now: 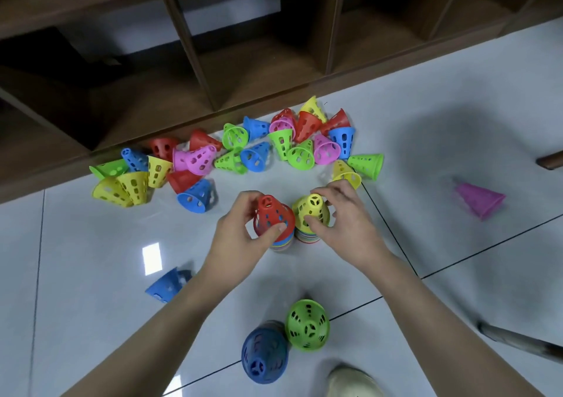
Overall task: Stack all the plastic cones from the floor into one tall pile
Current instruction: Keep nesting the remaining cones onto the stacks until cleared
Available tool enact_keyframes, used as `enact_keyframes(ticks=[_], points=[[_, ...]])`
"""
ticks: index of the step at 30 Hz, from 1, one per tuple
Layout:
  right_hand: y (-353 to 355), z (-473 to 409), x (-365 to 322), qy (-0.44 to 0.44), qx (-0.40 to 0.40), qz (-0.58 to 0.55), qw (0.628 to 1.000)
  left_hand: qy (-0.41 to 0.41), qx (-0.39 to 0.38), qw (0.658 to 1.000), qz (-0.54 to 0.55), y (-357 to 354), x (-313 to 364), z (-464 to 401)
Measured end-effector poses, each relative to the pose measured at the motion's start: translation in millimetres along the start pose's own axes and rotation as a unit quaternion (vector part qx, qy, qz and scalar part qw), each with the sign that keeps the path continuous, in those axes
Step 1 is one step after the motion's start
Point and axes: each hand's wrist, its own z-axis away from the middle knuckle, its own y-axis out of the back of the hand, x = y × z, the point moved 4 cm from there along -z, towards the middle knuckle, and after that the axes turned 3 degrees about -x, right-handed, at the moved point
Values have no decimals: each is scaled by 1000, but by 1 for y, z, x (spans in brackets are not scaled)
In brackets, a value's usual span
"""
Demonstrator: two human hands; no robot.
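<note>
Nearest, at 6 o'clock: toe of a pale shoe (pixel 353 381). Just beyond, two upright stacks side by side, one topped by a dark blue cone (pixel 264 355), the other by a green cone (pixel 307 325); cones below the tops mostly hidden, count not possible.

At 8 o'clock, one blue cone (pixel 167 285) on its side, partly behind the left forearm.

Centre: two more stacks, touching, on the white tiled floor (pixel 91 275). Left hand (pixel 243 229) curled round the red-topped stack (pixel 272 218), thumb pressed on the near wall, fingers behind. Right hand (pixel 344 220) curled round the yellow-topped stack (pixel 312 214), thumb on the near side, fingers over the far side. Striped rims of nested cones visible under both tops; number unclear.

At 3 o'clock, one magenta cone (pixel 481 198) lying alone, well apart.

From 10 to 1 o'clock: loose heap of cones (pixel 231 150), red, blue, green, yellow, pink, roughly two dozen, tumbled along the foot of a dark wooden shelf unit (pixel 213 46). Compartments in shadow, contents not discernible.
</note>
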Motion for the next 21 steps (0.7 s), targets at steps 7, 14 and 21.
enact_keyframes(ticks=[7,14,21], points=[[-8,-2,15,-24,-12,-6,1000,17,-12,999,-29,-14,-24,-5],[-9,-1,17,-33,-18,-10,999,26,-22,994,-100,-13,-46,-4],[7,15,-31,57,71,5,996,117,-63,958,-256,41,-94,59]])
